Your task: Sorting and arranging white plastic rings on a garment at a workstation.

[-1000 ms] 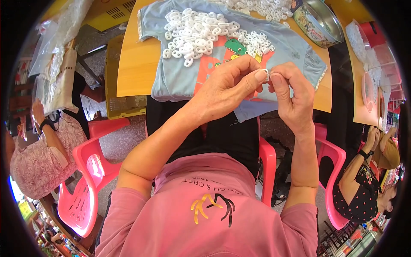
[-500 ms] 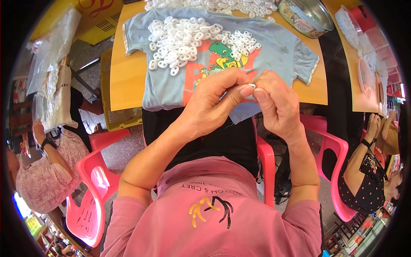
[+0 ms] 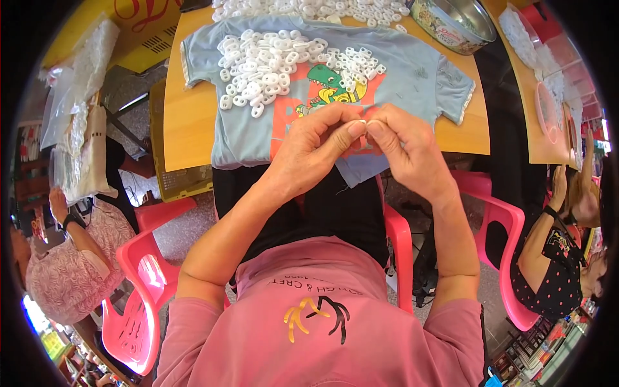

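Bare wooden table [image 3: 190,122] strip left of the pale blue T-shirt [image 3: 412,77]: open approach. Heap of white plastic rings [image 3: 271,64] covers the shirt's upper left; more line the far edge. Metal tin [image 3: 451,22] blocks the far right corner. Pink chairs [image 3: 142,277] flank both sides.

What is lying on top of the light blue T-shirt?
A heap of small white plastic rings lies on the T-shirt, which is spread on the wooden table. Both hands cover part of its lower print.
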`<state>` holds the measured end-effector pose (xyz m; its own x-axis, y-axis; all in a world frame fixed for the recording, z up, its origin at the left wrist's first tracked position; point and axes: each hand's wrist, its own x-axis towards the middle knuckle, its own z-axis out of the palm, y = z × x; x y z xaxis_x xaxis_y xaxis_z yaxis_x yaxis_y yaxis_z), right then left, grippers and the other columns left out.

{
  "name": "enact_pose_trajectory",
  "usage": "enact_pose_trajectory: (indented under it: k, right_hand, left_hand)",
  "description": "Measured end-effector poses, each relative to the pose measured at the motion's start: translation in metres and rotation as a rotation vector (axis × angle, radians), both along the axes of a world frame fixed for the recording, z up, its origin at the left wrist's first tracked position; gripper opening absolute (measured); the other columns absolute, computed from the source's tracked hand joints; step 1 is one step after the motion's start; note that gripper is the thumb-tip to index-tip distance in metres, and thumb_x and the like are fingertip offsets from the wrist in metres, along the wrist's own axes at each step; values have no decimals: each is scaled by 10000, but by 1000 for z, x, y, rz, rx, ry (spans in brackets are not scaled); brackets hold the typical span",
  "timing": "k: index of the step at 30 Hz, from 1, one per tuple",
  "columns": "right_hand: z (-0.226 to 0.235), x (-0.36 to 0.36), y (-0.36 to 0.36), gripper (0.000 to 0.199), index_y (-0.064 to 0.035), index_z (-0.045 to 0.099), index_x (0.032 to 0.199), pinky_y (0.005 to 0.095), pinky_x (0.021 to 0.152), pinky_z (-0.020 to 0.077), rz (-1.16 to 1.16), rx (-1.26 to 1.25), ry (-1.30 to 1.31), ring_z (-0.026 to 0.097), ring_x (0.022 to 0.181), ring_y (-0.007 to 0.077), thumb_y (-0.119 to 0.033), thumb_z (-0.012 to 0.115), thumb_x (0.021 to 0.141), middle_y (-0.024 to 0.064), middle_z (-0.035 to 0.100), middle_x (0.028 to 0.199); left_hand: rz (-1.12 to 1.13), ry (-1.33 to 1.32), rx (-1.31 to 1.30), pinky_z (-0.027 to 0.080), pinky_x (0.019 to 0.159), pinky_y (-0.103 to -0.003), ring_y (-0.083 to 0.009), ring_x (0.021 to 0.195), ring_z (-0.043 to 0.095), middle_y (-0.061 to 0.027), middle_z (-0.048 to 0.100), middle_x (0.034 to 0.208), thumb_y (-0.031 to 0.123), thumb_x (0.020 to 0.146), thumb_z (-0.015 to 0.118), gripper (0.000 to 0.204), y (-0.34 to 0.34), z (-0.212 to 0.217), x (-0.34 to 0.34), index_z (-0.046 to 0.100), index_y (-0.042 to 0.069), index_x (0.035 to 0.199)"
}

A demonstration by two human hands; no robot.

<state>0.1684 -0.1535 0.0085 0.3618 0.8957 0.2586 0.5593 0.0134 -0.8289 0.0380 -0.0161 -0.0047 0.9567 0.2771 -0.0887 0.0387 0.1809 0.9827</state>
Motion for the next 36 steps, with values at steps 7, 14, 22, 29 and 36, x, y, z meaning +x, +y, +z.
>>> enact_pose_trajectory:
  k: [7, 14, 22, 29, 36]
  right_hand:
    - [2, 50, 16, 159, 11, 622, 932, 244, 603, 436, -302, 28, -186, 528, 662, 99, -147, 618, 923, 30, 602, 801]
    - [-2, 53, 40, 140, 7, 633, 959, 273, 618, 445, -247, -84, -328, 558, 682, 160, -105, 641, 876, 78, 627, 861]
    - [-6, 46, 93, 146, -32, 662, 943, 325, 639, 465, -220, -60, -538, 611, 708, 226, -149, 655, 856, 90, 647, 894]
    - [-10, 42, 118, 184, -45, 672, 955, 342, 658, 479, -198, -41, -547, 621, 708, 237, -189, 673, 841, 94, 644, 874]
    - [-14, 50, 119, 192, -42, 675, 985, 338, 664, 483, -191, -89, -533, 632, 715, 240, -162, 670, 836, 93, 647, 862]
  left_hand:
    - [194, -153, -112, 470, 693, -226, -64, 754, 557, -17, 625, 850, 181, 967, 574, 155, 7, -16, 5, 585, 26, 952]
    - [177, -221, -199, 464, 687, -221, -59, 760, 554, -1, 609, 852, 112, 944, 595, 100, 8, -23, 0, 573, 30, 998]
    - [17, -233, -98, 491, 721, -228, -67, 855, 585, -9, 599, 956, 61, 941, 587, 100, 9, -26, -5, 570, 24, 1032]
    - [11, -302, -17, 473, 672, -218, -58, 806, 575, -23, 608, 917, 25, 938, 571, 73, 9, -26, -4, 568, 7, 1009]
    - [48, -222, -173, 498, 637, -226, -74, 750, 594, -23, 612, 859, 48, 933, 578, 71, 10, -19, -3, 567, 3, 986]
